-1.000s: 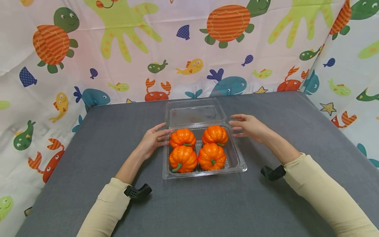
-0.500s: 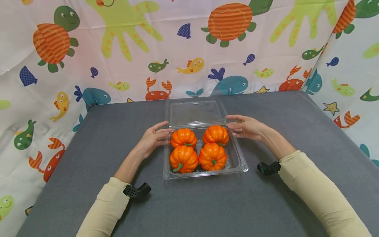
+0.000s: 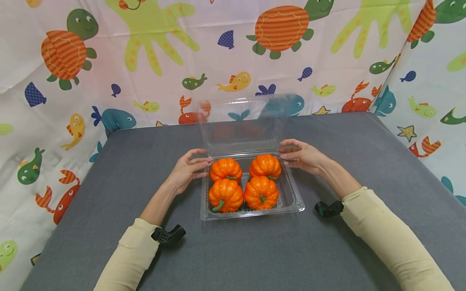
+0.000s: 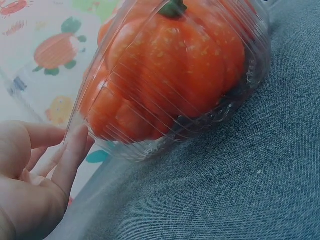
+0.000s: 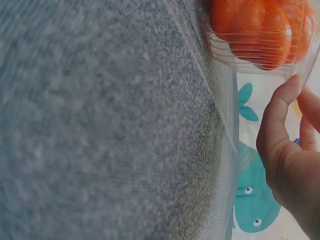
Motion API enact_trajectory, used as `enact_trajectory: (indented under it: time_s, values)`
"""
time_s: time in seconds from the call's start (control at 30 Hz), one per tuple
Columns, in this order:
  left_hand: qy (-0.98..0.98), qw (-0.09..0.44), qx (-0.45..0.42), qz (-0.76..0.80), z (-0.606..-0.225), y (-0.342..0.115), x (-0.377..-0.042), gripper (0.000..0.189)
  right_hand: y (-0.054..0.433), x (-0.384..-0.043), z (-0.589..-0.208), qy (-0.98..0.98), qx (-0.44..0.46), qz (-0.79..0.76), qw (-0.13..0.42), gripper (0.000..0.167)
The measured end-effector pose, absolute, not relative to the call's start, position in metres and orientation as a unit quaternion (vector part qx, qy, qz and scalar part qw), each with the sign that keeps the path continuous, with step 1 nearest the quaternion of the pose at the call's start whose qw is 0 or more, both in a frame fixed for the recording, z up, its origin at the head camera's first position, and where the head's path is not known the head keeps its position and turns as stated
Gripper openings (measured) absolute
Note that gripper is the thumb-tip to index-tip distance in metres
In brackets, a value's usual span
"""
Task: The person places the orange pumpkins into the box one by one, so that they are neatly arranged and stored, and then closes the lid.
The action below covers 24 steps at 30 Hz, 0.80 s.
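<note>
A clear plastic clamshell container (image 3: 251,214) sits mid-table with several small orange pumpkins (image 3: 261,192) inside, in two rows. Its lid (image 3: 240,141) stands raised at the back, tilted up against the curtain behind. At the back left corner my left hand (image 3: 183,173) pinches the rim between thumb and fingertips. My right hand (image 3: 307,158) does likewise at the back right corner. The left wrist view shows a pumpkin (image 4: 170,65) through the ridged wall, fingertips on both sides of the plastic edge. In the right wrist view, fingertips meet the edge beside a pumpkin (image 5: 260,35).
A grey cloth covers the table (image 3: 240,254). White curtains (image 3: 153,93) printed with sea animals hang along the back and both sides. Black wrist cameras (image 3: 169,234) are strapped over the beige sleeves (image 3: 127,254).
The lid has swung up from lying back on the table to standing nearly upright. My right hand has come in to the container's right corner; my left hand has barely moved.
</note>
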<state>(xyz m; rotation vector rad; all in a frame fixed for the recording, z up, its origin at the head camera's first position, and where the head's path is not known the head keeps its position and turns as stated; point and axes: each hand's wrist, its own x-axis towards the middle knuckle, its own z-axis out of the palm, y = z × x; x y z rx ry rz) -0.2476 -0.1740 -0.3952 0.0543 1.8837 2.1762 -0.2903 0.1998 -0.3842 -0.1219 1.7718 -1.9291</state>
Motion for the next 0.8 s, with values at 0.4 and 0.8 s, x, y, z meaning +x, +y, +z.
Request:
enact_trajectory:
  time_s: [0.4, 0.8]
  values:
    - [0.625, 0.131, 0.048, 0.768, -0.3972, -0.1800, -0.2442, 0.012, 0.2072, -0.2892, -0.3873, 0.669, -0.086, -0.690, 0.263, 0.025]
    - [0.628, 0.121, 0.029, 0.768, -0.3951, -0.1787, -0.2430, 0.015, 0.2091, -0.2822, -0.3810, 0.665, -0.059, -0.687, 0.287, 0.018]
